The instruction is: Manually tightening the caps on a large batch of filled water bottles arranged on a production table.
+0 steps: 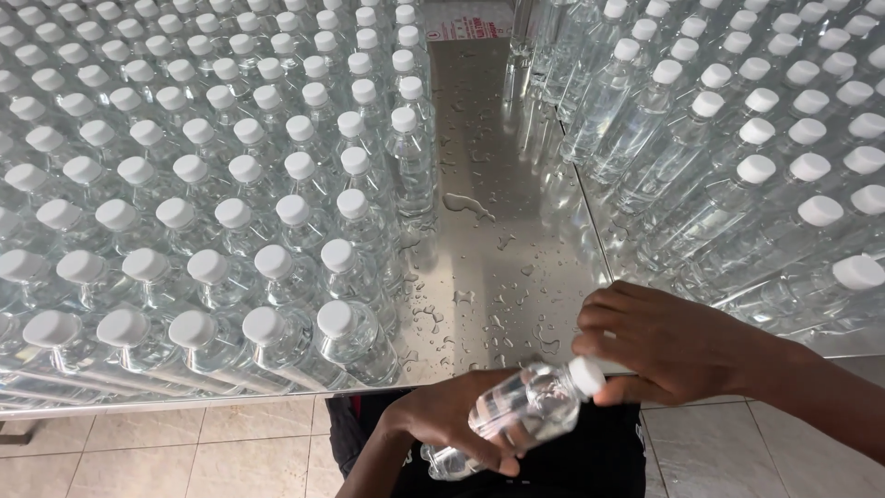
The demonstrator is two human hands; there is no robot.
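Filling the upper left of the frame, a dense block of clear white-capped bottles [198, 198], too many to count, stands on a wet steel table [498, 267], with a second uncountable mass of capped bottles [737, 157] in the upper right. At the bottom centre is one person with two hands and one small clear bottle [521, 406], lying tilted, its long axis running from lower left up to its cap [587, 374] at the right. Left hand [442, 420] is wrapped closed around the bottle's body from below, while the right hand [659, 341], the nearer to the cap, has its fingers curled shut on it.
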